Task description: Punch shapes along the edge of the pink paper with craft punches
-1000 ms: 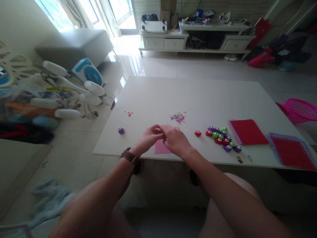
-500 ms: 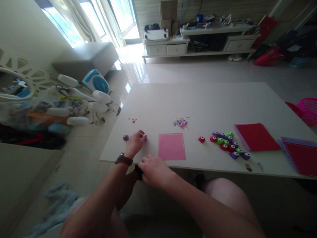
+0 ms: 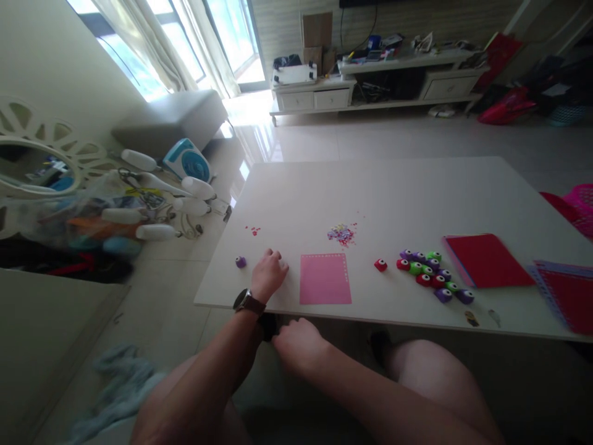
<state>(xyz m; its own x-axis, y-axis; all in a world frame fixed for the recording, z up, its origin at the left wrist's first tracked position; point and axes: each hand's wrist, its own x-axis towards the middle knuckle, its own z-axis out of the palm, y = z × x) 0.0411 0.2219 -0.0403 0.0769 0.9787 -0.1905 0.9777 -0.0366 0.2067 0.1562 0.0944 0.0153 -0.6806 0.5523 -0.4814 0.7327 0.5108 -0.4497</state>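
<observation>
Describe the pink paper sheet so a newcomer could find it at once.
Start with the white table. Along its near edge, right of the left hand, lies a pink paper sheet. Unlike the red-topped stacks farther right, it lies alone, with little holes along its far edge and part of its right edge.

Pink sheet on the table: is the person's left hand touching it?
Apart. In the head view, a strip of white tabletop shows between the left hand and the pink sheet.
</observation>
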